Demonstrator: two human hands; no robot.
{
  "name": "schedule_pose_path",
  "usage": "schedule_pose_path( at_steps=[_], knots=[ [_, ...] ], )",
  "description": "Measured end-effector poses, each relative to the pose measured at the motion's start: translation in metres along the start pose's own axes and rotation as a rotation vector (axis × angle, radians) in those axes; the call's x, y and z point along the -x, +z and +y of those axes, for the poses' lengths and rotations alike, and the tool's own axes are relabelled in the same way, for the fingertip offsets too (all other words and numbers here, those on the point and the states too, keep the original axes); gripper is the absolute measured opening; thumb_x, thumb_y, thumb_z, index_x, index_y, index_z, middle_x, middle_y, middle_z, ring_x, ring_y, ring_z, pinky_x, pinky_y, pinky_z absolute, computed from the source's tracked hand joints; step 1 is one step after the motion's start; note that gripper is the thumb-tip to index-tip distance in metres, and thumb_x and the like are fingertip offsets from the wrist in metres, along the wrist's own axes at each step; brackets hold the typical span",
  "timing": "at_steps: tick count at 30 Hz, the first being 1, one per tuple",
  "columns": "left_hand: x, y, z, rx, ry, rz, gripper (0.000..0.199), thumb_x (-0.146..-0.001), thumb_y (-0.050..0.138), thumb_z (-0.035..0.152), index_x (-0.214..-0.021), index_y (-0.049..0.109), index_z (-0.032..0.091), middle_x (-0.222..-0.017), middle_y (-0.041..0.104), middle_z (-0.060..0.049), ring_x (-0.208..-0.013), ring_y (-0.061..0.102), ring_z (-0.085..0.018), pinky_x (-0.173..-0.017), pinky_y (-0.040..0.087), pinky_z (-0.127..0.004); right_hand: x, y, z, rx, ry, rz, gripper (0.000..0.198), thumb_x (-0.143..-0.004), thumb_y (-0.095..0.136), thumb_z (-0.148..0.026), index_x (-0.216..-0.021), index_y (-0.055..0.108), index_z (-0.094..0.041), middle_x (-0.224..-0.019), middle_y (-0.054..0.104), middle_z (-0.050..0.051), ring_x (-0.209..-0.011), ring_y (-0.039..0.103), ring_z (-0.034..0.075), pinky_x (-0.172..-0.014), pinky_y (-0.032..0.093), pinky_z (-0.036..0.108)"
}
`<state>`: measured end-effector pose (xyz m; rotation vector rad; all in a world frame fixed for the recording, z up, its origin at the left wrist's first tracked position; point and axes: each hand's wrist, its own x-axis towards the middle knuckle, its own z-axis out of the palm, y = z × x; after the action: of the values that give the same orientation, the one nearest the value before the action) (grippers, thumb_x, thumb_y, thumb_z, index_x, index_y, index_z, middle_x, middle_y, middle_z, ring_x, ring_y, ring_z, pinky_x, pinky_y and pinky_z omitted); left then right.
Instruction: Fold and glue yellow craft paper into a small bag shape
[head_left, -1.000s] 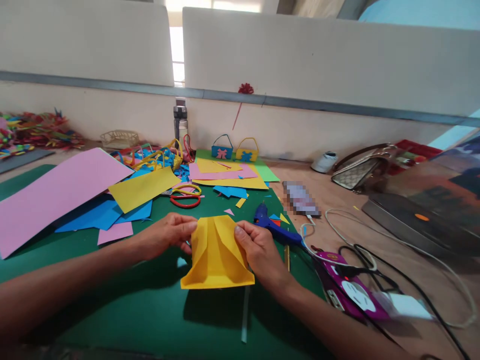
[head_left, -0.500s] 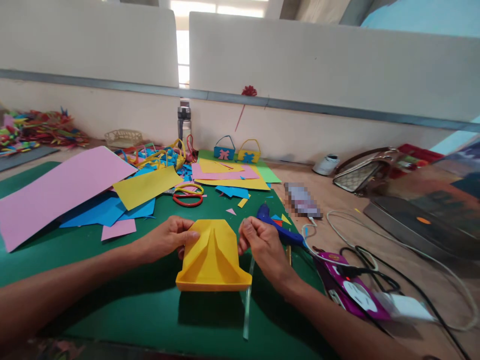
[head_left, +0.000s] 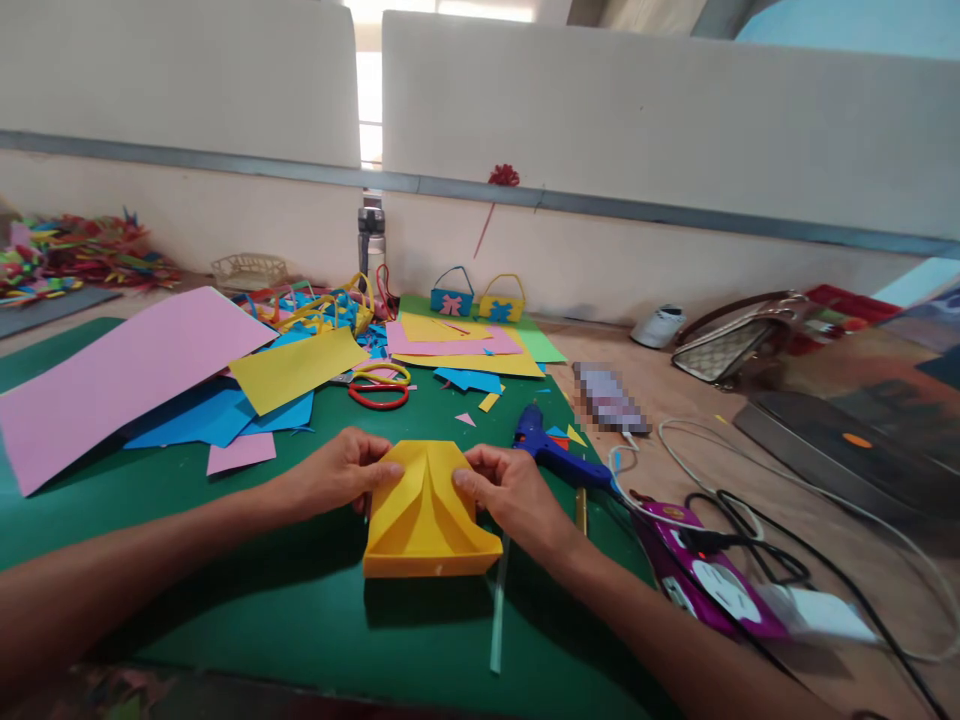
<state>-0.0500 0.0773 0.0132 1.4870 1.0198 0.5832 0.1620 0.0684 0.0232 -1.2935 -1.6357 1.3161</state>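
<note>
We've got the folded yellow piece [head_left: 429, 512] held up left of the blue glue gun [head_left: 564, 458] and nearer us. Our left hand [head_left: 341, 468] pinches its left side, thumb on top; our right hand [head_left: 520, 500] clamps the right side, thumb on top too, fingers partly hidden. Farther off than the glue gun and to its left, we spot scissors [head_left: 379, 407]; over to its right, there's a phone [head_left: 609, 398]!
</note>
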Motion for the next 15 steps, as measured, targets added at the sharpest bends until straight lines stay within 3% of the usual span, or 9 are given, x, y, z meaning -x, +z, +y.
schedule_pose_path(
  at_steps=[2,6,11,13,15],
  knots=[
    [-0.001,0.001,-0.001,-0.047,-0.031,0.050,0.026,-0.073,0.058,0.039,-0.068,0.053,0.014,-0.052,0.049,0.006,-0.044,0.047,-0.007,-0.043,0.037,-0.018,0.001,0.002,0.000,0.056,0.011,0.028,0.010,-0.071,0.056,-0.023,-0.076,0.058,-0.015,-0.055,0.052,-0.005,-0.047,0.043,0.006,-0.043,0.032,0.018],
    [-0.004,0.001,-0.002,-0.075,-0.023,0.085,0.016,-0.069,0.060,0.029,-0.071,0.053,0.015,-0.055,0.052,0.006,-0.046,0.048,-0.007,-0.043,0.037,-0.018,-0.002,0.004,0.006,0.305,-0.018,0.067,0.026,-0.071,0.054,-0.018,-0.096,0.058,-0.014,-0.052,0.047,-0.007,-0.046,0.041,0.007,-0.043,0.031,0.019],
    [-0.006,-0.002,-0.003,-0.090,-0.037,0.148,0.014,-0.067,0.060,0.025,-0.073,0.052,0.015,-0.053,0.052,0.006,-0.044,0.046,-0.007,-0.042,0.036,-0.017,-0.005,0.001,0.011,0.491,-0.129,0.101,0.031,-0.075,0.053,-0.018,-0.105,0.056,-0.016,-0.074,0.063,0.002,-0.062,0.057,0.012,-0.056,0.043,0.024],
    [-0.006,-0.003,-0.002,-0.098,-0.036,0.198,0.020,-0.068,0.060,0.023,-0.085,0.054,0.014,-0.048,0.046,0.009,-0.042,0.045,-0.007,-0.040,0.035,-0.016,-0.004,-0.003,0.009,0.488,-0.229,0.177,0.025,-0.079,0.050,-0.020,-0.103,0.057,-0.017,-0.090,0.066,0.006,-0.074,0.061,0.016,-0.065,0.047,0.028],
    [-0.005,-0.004,-0.001,-0.097,-0.015,0.246,0.037,-0.070,0.058,0.021,-0.106,0.052,0.015,-0.046,0.042,0.011,-0.040,0.044,-0.007,-0.039,0.035,-0.016,-0.003,-0.007,0.005,0.476,-0.358,0.258,0.019,-0.084,0.047,-0.024,-0.099,0.058,-0.019,-0.097,0.065,0.007,-0.084,0.061,0.018,-0.073,0.048,0.031]
  ],
)
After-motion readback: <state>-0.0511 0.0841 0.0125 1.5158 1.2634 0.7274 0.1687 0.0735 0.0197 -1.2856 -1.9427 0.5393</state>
